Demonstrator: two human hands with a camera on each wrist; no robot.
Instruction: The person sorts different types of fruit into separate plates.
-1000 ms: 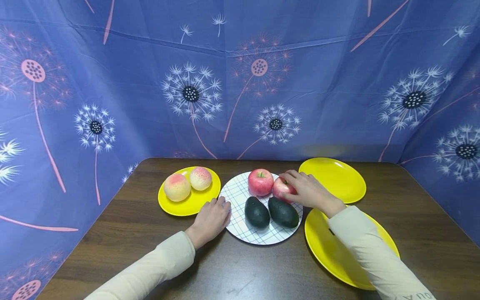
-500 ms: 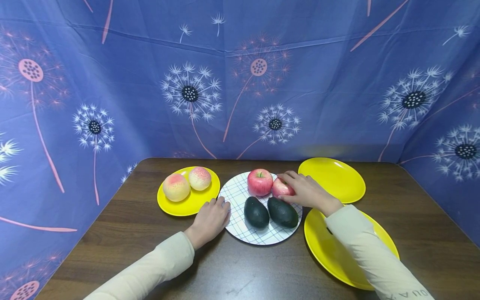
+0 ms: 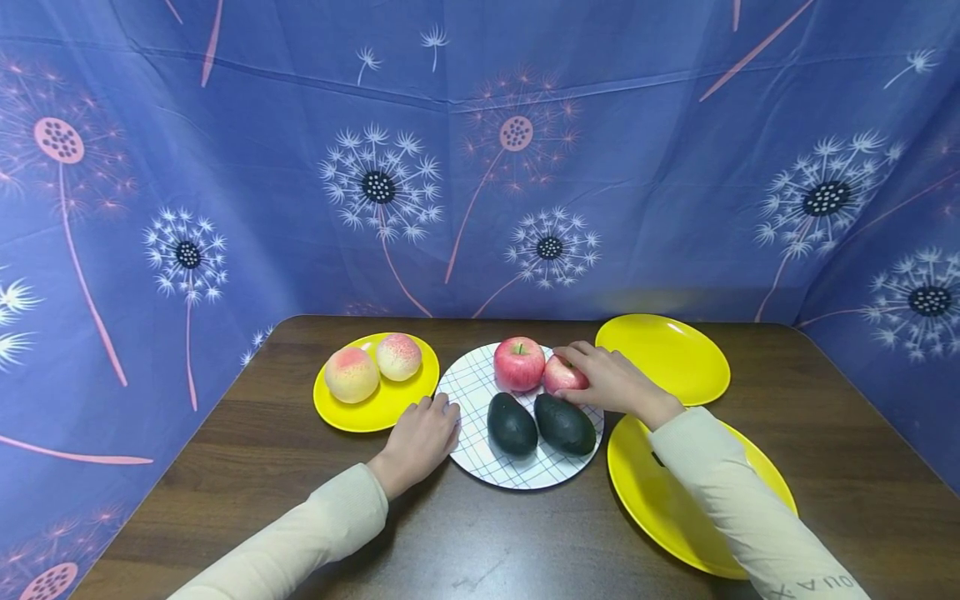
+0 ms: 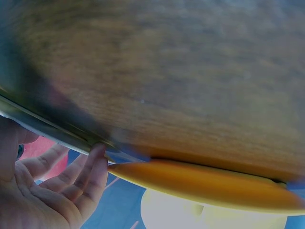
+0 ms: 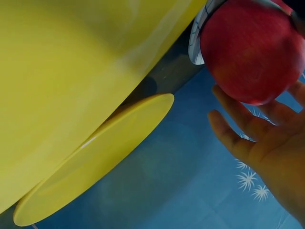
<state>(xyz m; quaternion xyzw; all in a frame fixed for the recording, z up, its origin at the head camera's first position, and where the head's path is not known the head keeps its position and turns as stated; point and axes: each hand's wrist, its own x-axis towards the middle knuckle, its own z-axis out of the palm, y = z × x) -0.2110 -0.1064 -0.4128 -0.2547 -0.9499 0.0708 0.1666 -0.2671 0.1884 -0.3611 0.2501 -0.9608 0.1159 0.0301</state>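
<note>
A white plate with blue grid lines (image 3: 480, 467) bears two red apples and two dark green avocados. My right hand (image 3: 618, 385) holds the right apple (image 3: 564, 377), fingers over its far side and thumb at its near side. That apple (image 5: 252, 50) fills the upper right of the right wrist view. The other apple (image 3: 519, 364) stands just left of it. The avocados, left (image 3: 512, 425) and right (image 3: 565, 425), lie in front. My left hand (image 3: 422, 442) rests at the plate's left rim. In the left wrist view its loosely bent fingers (image 4: 93, 176) touch that rim.
Two peaches (image 3: 352, 375) sit on a yellow plate (image 3: 375, 421) at the left. At the right are a yellow plate (image 3: 663, 354) behind and a larger one (image 3: 645, 500) partly beneath my right forearm. A blue dandelion-print cloth (image 3: 465, 208) hangs behind the brown table (image 3: 480, 550).
My right hand has shifted very slightly left and settled around the right apple. The left hand, the fruit and the plates keep their places; the head view drifts a little.
</note>
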